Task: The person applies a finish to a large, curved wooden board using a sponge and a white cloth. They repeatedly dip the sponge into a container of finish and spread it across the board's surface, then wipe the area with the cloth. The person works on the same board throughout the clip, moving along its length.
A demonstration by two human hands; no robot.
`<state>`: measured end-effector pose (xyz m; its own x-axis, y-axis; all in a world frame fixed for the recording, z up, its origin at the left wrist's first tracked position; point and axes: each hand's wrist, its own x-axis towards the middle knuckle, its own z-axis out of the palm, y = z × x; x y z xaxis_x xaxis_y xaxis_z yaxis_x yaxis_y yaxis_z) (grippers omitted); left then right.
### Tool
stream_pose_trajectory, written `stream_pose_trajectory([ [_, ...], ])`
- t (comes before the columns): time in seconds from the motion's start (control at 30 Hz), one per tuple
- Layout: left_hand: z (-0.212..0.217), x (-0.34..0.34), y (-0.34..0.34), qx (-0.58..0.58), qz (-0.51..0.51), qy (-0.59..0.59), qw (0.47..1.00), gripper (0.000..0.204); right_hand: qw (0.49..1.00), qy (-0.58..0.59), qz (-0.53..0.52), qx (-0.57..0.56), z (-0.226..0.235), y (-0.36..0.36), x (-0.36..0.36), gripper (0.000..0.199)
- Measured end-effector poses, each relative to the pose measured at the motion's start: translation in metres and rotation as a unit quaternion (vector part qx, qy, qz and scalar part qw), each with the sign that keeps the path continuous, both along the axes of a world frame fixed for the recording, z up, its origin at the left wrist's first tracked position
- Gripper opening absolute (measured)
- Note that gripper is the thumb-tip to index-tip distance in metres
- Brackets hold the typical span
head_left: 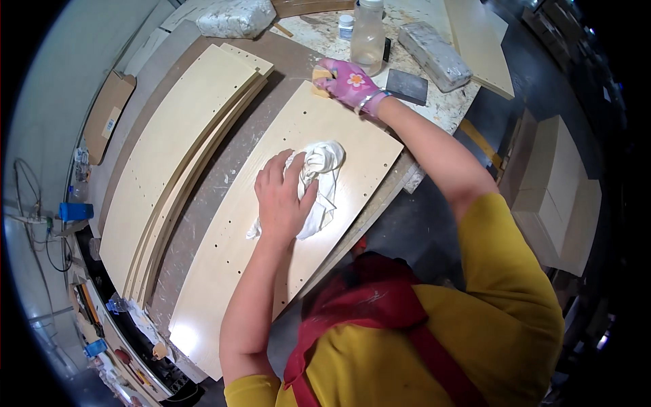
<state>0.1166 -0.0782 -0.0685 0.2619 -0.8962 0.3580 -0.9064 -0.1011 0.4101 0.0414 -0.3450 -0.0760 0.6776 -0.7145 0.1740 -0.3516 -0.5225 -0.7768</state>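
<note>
A pale wooden panel with rows of small drilled holes lies slanted in front of me on the table. My bare left hand rests on it, fingers curved over a crumpled white cloth that is pressed to the surface. At the panel's far end, my right hand wears a pink glove with a flower on it. Its thumb and fingers are closed on a small yellow sponge-like block at the panel's edge; part of the block is hidden by the glove.
Similar curved panels are stacked to the left. Beyond my right hand stand a clear bottle and a small white jar, near a dark flat block and a wrapped bundle. Cardboard boxes stand at right.
</note>
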Motion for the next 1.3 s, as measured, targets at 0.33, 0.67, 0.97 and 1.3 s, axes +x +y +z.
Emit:
stream_pose_trajectory([
  [0.33, 0.004, -0.001, 0.001, 0.020, 0.019, 0.009, 1.000, 0.047, 0.994, 0.106, 0.035, 0.007, 0.029, -0.001, -0.011, 0.046],
  [0.67, 0.002, 0.001, 0.004, 0.024, 0.029, 0.011, 0.999, 0.049, 0.990, 0.133, 0.030, -0.025, 0.028, 0.032, -0.082, 0.051],
  [0.97, -0.004, 0.000, 0.002, 0.011, 0.026, 0.005, 1.000, 0.050, 0.980, 0.192, 0.047, 0.034, 0.043, 0.064, -0.197, 0.032],
  [1.3, -0.003, -0.001, 0.003, 0.004, 0.012, -0.011, 1.000, 0.049, 0.975, -0.088, -0.157, 0.130, 0.012, 0.094, -0.183, 0.037],
])
